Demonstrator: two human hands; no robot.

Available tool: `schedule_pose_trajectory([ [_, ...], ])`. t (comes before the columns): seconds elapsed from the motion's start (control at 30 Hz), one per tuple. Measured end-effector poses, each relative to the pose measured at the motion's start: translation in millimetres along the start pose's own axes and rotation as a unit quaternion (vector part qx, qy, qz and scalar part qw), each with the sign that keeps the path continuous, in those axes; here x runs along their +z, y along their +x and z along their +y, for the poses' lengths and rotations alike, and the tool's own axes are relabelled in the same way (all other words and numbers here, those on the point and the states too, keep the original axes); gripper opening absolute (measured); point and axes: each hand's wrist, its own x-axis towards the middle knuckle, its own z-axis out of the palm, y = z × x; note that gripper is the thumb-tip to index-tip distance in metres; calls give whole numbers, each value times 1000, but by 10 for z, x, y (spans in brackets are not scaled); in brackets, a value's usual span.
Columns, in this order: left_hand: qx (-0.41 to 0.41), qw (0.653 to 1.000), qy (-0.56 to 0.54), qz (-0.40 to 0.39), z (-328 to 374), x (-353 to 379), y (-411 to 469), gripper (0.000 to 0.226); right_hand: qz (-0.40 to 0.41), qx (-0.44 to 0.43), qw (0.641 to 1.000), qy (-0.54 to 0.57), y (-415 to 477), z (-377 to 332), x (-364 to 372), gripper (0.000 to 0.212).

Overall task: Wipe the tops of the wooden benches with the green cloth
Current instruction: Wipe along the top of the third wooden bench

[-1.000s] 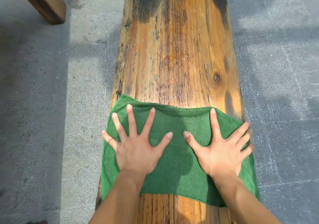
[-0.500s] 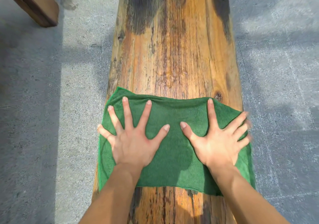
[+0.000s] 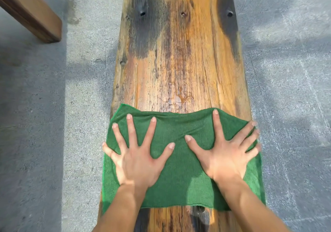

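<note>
A long wooden bench (image 3: 179, 61) with orange grain and dark stains runs away from me up the middle of the view. The green cloth (image 3: 180, 178) lies spread flat across its full width, and both side edges hang slightly over the bench edges. My left hand (image 3: 138, 160) presses flat on the cloth's left half with the fingers spread. My right hand (image 3: 225, 158) presses flat on the right half, also splayed, its outer fingers reaching the bench's right edge. A small wet patch (image 3: 179, 99) shines on the wood just beyond the cloth.
The end of another wooden bench (image 3: 30, 11) juts in at the top left. Grey concrete floor (image 3: 53, 124) lies on both sides of the bench. Three dark knot holes (image 3: 142, 13) mark the wood farther ahead.
Both hands have pushed the cloth forward along the bench, away from me. The dark stained patch and knot holes now sit closer to the cloth. More wood shows behind the cloth.
</note>
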Motion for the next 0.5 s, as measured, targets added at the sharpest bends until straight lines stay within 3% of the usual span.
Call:
schedule_pose_trajectory([
  [0.5, 9, 1000, 25, 8, 49, -52, 210, 87, -14, -6, 1000, -4, 275, -123, -69, 111],
])
